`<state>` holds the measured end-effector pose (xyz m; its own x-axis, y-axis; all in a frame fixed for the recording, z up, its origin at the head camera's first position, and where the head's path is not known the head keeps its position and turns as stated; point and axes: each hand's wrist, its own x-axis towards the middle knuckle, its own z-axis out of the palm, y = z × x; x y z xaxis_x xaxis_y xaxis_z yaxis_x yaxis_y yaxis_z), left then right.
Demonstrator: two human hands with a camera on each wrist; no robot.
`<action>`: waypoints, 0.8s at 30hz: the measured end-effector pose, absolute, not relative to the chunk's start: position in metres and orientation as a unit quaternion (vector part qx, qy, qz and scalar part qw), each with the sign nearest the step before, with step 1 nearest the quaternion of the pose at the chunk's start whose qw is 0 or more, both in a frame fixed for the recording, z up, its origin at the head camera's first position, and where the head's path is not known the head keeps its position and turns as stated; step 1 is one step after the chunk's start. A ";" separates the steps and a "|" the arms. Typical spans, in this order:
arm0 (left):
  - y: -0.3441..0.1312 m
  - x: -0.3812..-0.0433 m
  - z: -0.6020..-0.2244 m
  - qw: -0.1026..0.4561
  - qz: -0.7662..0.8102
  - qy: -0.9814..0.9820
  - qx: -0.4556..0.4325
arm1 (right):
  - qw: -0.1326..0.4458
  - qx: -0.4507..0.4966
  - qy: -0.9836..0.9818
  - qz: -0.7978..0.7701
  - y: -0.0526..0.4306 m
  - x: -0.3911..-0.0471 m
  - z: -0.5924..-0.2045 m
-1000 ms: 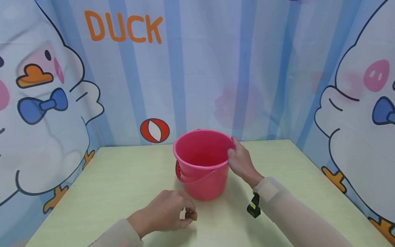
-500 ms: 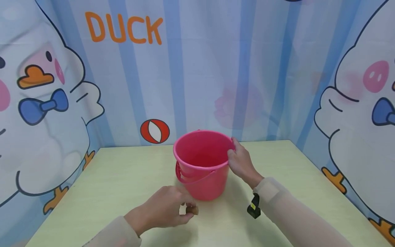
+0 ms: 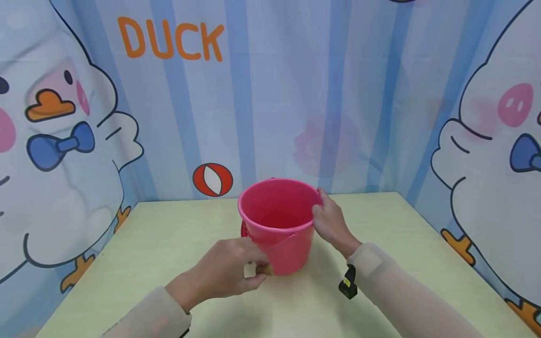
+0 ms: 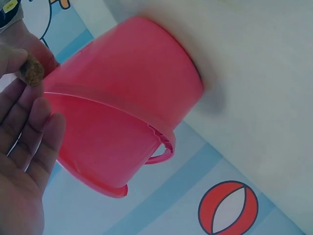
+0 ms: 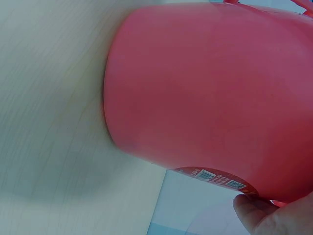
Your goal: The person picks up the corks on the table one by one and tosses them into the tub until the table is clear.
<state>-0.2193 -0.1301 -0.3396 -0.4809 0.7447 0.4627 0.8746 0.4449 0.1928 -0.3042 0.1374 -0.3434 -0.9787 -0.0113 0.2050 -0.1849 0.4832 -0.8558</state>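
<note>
A pink plastic bucket [image 3: 291,256] stands upright on the table. At the near left of it, my left hand [image 3: 226,270] pinches a small brown cork [image 3: 264,269] between thumb and fingertips, which overlaps the bucket's lower wall in the head view. The left wrist view shows the mottled cork [image 4: 32,71] at the thumb tip, the other fingers stretched out below. My right hand [image 3: 334,225] grips the bucket's rim on the right side, thumb over the near edge. The bucket's handle [image 4: 168,147] hangs down its side. What lies at the bucket's bottom is hidden.
The pale yellow table [image 3: 177,234] reaches back to a blue striped curtain [image 3: 274,94] with printed ducks and a red ball print [image 3: 212,180]. A printed label [image 5: 217,178] is stuck on the bucket's wall. A black wrist device [image 3: 348,281] sits at my right cuff.
My left hand has risen with the cork, away from the near table edge and up against the bucket's outline. The right hand and the bucket have stayed in place.
</note>
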 end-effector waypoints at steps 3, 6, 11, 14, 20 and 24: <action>-0.129 -0.220 -0.337 0.168 -0.210 -0.834 -0.481 | 0.087 0.057 -0.858 0.504 0.138 -0.304 -0.343; -0.128 -0.221 -0.335 0.178 -0.214 -0.834 -0.477 | 0.088 0.056 -0.859 0.502 0.138 -0.305 -0.344; -0.127 -0.224 -0.330 0.207 -0.204 -0.827 -0.482 | 0.088 0.054 -0.860 0.499 0.138 -0.306 -0.344; -0.126 -0.225 -0.327 0.227 -0.198 -0.822 -0.484 | 0.089 0.053 -0.862 0.497 0.138 -0.306 -0.344; -0.124 -0.227 -0.323 0.253 -0.192 -0.821 -0.474 | 0.086 0.052 -0.861 0.499 0.137 -0.306 -0.344; -0.122 -0.227 -0.320 0.274 -0.186 -0.819 -0.468 | 0.086 0.053 -0.860 0.500 0.137 -0.306 -0.344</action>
